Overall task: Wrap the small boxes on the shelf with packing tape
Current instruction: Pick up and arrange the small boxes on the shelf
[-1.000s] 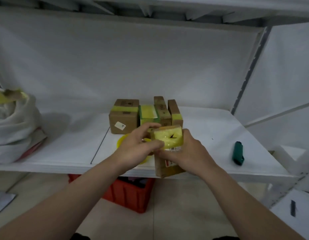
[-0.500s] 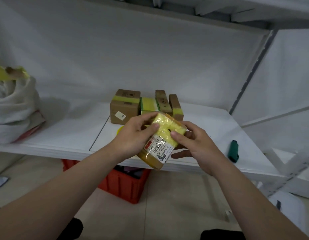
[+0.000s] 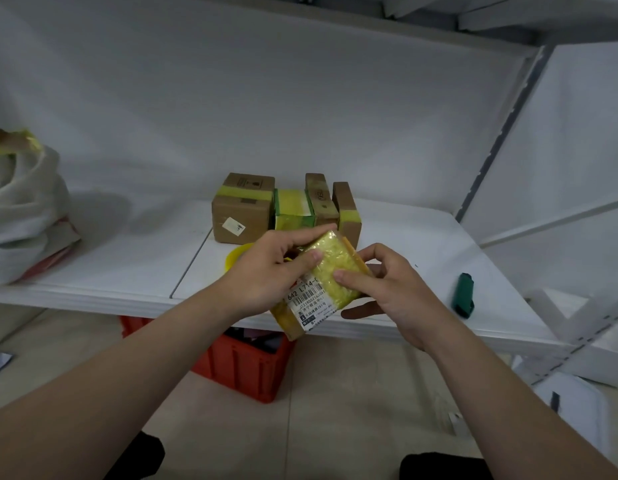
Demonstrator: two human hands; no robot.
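Both hands hold a small brown cardboard box wrapped in yellow tape [image 3: 330, 271] tilted above the white shelf's [image 3: 421, 237] front edge. The left hand [image 3: 266, 271] curls round its upper left side, thumb pressed on the tape; the right hand [image 3: 387, 285] pinches its right edge. Four taped boxes [image 3: 286, 209] stand behind

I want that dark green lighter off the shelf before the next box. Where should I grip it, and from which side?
Pinch the dark green lighter across its two long sides, mid-length, coming down from above. It lies flat on the shelf, long axis roughly front to back, with nothing touching it, so both sides are free. The right hand, holding the taped box, is nearer.
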